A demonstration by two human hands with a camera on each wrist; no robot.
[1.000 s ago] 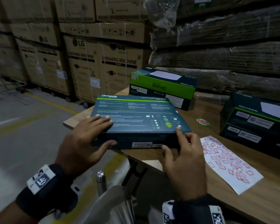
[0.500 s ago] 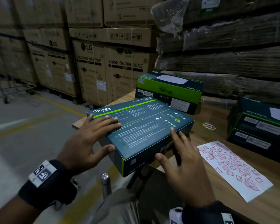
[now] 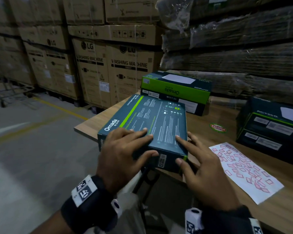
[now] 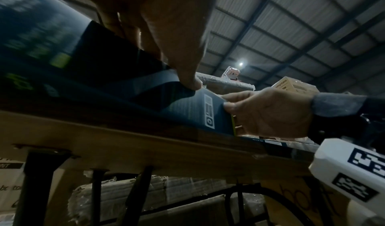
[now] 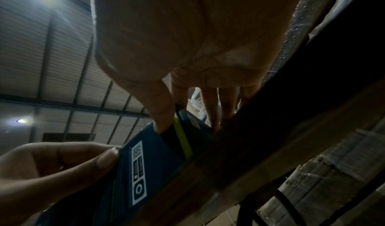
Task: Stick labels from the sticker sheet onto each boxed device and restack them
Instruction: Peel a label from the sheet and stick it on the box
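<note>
A flat dark teal Omada box (image 3: 156, 119) lies on the near left corner of the wooden table (image 3: 201, 125), short end towards me. My left hand (image 3: 142, 144) grips its near edge, fingers on top and thumb (image 4: 183, 64) on the near side face. My right hand (image 3: 189, 152) holds the near right corner, index finger on top and thumb (image 5: 160, 107) on the barcode side (image 5: 150, 155). The white sticker sheet (image 3: 243, 169) with several red labels lies on the table to the right.
A green and dark boxed device (image 3: 176, 88) sits behind the held box. Two stacked dark boxes (image 3: 274, 129) stand at the right. A round red and green sticker (image 3: 218, 127) is on the tabletop. Washing machine cartons (image 3: 108, 68) line the back.
The box has been turned counterclockwise on the table, from long side facing me to short end facing me. Both hands stayed on it through the turn.
</note>
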